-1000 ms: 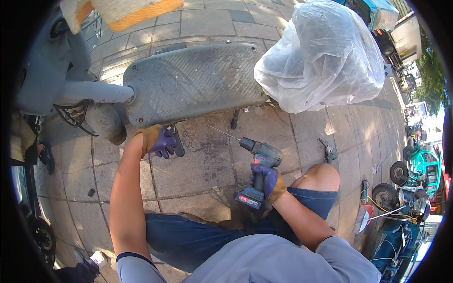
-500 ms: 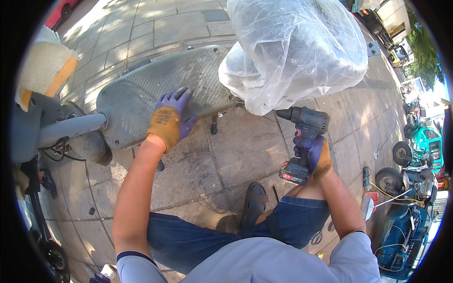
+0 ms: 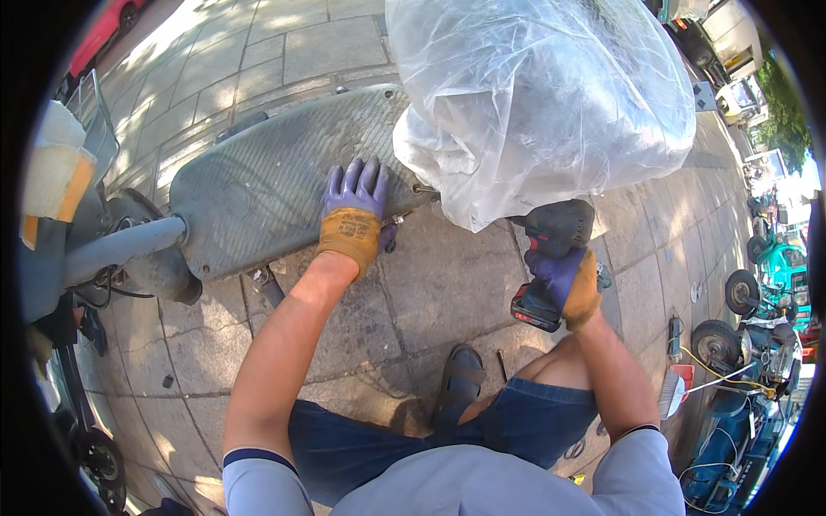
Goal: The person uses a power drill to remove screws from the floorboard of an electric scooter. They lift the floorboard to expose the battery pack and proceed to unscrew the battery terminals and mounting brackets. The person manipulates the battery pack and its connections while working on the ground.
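My left hand (image 3: 354, 213), in a purple and orange glove, lies with fingers stretched over the grey ribbed scooter deck (image 3: 241, 189), near its lower right edge. My right hand (image 3: 564, 284), gloved alike, grips a dark cordless drill (image 3: 555, 225) with a battery at its base. The drill's nose points left under the edge of a bulky shape wrapped in translucent plastic (image 3: 542, 95), beside the deck's right end; its tip is hidden. A grey tube (image 3: 129, 249) joins the deck at the left. A bolt (image 3: 422, 188) shows at the deck's right corner.
Stone paving (image 3: 318, 331) lies below, with my sandalled foot (image 3: 460, 374) on it. At the right are parked vehicles with wheels (image 3: 714, 344), a broom (image 3: 673, 391) and tree foliage. Pale padding (image 3: 56, 176) sits upper left, a red car (image 3: 99, 30) beyond.
My left hand has moved from below the deck onto its top, then rightward along it. My right hand has carried the drill up and right, to the edge of the plastic-wrapped shape.
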### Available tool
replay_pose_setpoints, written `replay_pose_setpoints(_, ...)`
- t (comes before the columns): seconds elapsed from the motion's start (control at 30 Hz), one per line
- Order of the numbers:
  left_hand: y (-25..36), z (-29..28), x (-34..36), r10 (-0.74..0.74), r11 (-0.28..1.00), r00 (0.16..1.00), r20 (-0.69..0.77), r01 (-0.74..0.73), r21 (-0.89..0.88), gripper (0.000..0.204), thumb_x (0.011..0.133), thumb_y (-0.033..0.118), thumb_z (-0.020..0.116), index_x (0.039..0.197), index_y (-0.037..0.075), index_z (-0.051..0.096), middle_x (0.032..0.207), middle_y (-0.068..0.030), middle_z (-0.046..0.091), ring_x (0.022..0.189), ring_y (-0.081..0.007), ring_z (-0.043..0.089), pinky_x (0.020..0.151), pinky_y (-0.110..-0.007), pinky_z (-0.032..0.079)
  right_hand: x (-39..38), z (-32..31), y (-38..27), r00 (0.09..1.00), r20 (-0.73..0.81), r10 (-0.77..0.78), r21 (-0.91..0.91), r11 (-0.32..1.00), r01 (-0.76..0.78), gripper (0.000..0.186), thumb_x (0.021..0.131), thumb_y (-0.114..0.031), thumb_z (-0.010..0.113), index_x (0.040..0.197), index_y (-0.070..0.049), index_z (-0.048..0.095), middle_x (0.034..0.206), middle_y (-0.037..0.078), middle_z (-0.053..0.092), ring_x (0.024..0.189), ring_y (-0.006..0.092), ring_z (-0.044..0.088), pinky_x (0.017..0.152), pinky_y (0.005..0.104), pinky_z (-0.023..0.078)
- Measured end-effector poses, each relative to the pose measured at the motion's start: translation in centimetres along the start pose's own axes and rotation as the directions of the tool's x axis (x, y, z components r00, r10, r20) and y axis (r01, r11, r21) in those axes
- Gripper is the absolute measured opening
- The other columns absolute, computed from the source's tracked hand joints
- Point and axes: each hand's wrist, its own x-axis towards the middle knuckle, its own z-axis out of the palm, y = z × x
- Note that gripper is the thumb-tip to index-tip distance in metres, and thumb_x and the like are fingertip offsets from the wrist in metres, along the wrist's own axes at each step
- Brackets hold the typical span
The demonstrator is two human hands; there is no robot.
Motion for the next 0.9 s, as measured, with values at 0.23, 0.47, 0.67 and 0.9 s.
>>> replay_pose_setpoints(0.23, 3.5, -1.6, 0.8, 0.051, 0.914, 0.979, 0.199, 0.034, -0.404, 0.055, 0.093, 0.04, 0.074, 0.133, 0.004, 0.066, 0.12, -0.0141, 0.074, 0.117, -0.0372, 0.068, 0.107, -0.05, 0.051, 1.9, -0.6, 2.4, 0.935, 0.227, 0.274, 0.372, 0.862, -0.343, 0.02, 0.086, -0.011, 0.077, 0.104, -0.003, 0.072, 0.086, 0.007, 0.069, 0.072, 0.0165, 0.064, 0.064, 0.0354, 0.054)
replay_pose_setpoints(0.47, 11.6, 12.9, 5.4, -0.011, -0.354, 0.998, 0.054, 0.047, -0.934, 0.036, 0.104, 0.023, 0.067, 0.135, 0.004, 0.067, 0.122, -0.0098, 0.075, 0.112, -0.028, 0.071, 0.097, -0.039, 0.058, -0.6, 3.2, 3.6, 0.877, 0.323, 0.357, 0.607, 0.632, -0.481, 0.024, 0.086, -0.005, 0.077, 0.109, -0.003, 0.068, 0.094, 0.006, 0.069, 0.075, 0.0188, 0.066, 0.067, 0.0357, 0.057)
replay_pose_setpoints(0.67, 15.8, 12.0, 6.8, 0.16, -0.837, 0.956, 0.244, 0.262, -0.48, 0.047, 0.105, 0.019, 0.06, 0.149, 0.002, 0.053, 0.144, -0.0126, 0.064, 0.125, -0.0235, 0.064, 0.105, -0.035, 0.054, -1.1, 4.3, 8.7, 0.942, 0.23, 0.246, 0.601, 0.725, -0.336, 0.026, 0.084, 0.008, 0.072, 0.107, -0.004, 0.068, 0.094, 0.005, 0.069, 0.084, 0.019, 0.068, 0.077, 0.036, 0.059)
replay_pose_setpoints(0.9, 15.2, 8.0, 5.8, 0.1, -0.922, 0.805, 0.585, 0.297, -0.25, 0.041, 0.11, 0.017, 0.05, 0.147, 0.0, 0.054, 0.144, -0.015, 0.063, 0.126, -0.0253, 0.065, 0.103, -0.036, 0.056, 0.1, 4.2, 13.0, 0.929, 0.359, 0.091, 0.669, 0.67, -0.324, 0.023, 0.09, 0.003, 0.071, 0.111, -0.004, 0.066, 0.1, 0.006, 0.069, 0.091, 0.0205, 0.069, 0.082, 0.0363, 0.058)
